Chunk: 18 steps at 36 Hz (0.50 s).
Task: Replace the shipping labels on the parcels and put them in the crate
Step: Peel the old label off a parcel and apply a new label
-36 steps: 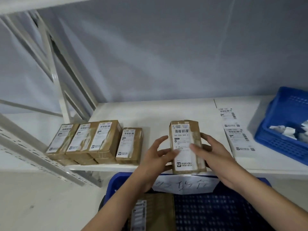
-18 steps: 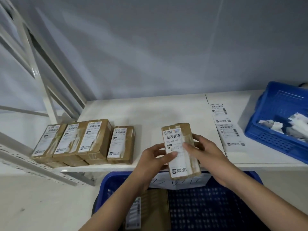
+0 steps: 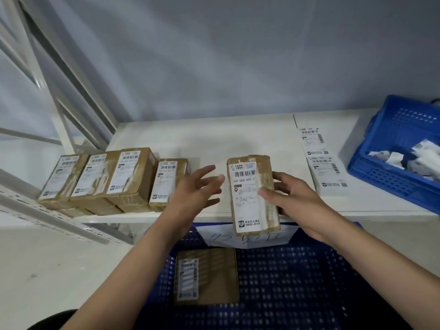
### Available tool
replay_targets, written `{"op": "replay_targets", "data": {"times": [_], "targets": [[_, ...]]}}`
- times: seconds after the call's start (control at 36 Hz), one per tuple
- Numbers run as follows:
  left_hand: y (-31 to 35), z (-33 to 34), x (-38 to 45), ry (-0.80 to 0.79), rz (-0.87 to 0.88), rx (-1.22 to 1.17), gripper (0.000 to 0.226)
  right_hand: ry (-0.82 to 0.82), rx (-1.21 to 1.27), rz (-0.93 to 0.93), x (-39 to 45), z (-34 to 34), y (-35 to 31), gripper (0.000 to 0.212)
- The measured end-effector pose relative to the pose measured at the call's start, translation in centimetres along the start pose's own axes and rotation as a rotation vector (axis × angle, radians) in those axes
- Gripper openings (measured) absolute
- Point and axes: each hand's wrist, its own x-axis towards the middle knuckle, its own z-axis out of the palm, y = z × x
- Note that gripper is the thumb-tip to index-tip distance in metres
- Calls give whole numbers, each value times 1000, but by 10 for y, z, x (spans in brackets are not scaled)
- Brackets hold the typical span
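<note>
- Below me, crate (image 3: 297,282) holds one parcel (image 3: 206,276) so far.
- Right hand (image 3: 294,198) grips the relabelled parcel (image 3: 252,194) alone, over the shelf (image 3: 238,136) edge.
- Left hand (image 3: 196,189) just let go, fingers spread; label pressing looks done, drop it in next.
- Row of parcels (image 3: 100,178) waits at left.

a white shelf (image 3: 238,139) stands against a grey wall (image 3: 238,55), beside slanted metal racking (image 3: 71,79).
</note>
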Motion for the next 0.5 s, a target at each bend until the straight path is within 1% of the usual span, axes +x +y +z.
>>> {"op": "replay_targets", "data": {"times": [0.06, 0.08, 0.11, 0.14, 0.17, 0.25, 0.28, 0.33, 0.39, 0.44, 0.5], "targets": [[-3, 3, -1, -141, -68, 39, 84, -11, 17, 4, 1, 2, 2, 34], [-6, 6, -2, -216, -97, 63, 89, -24, 31, 12, 2, 4, 3, 38], [-9, 10, -3, -273, -110, 87, 90, -37, 38, 22, 2, 5, 4, 42], [-11, 13, -4, -300, -111, 104, 93, -49, 26, 25, 2, 7, 5, 46], [-13, 15, -5, -298, -105, 110, 95, -48, -7, 17, 2, 8, 5, 51], [-12, 14, -4, -244, -91, 133, 96, 0, -138, -58, 1, 6, 0, 79], [-11, 14, -4, -237, -85, 147, 94, 18, -163, -99, 0, 4, -3, 83], [-11, 14, -4, -242, -66, 188, 90, 47, -166, -182, -1, 0, -7, 82], [-10, 16, -6, -264, -42, 210, 85, 50, -176, -239, -3, -1, -9, 74], [-9, 17, -6, -272, -25, 209, 81, 50, -148, -262, -2, 0, -8, 64], [-7, 16, -5, -247, -5, 217, 78, 69, -96, -254, 0, 1, -5, 56]]}}
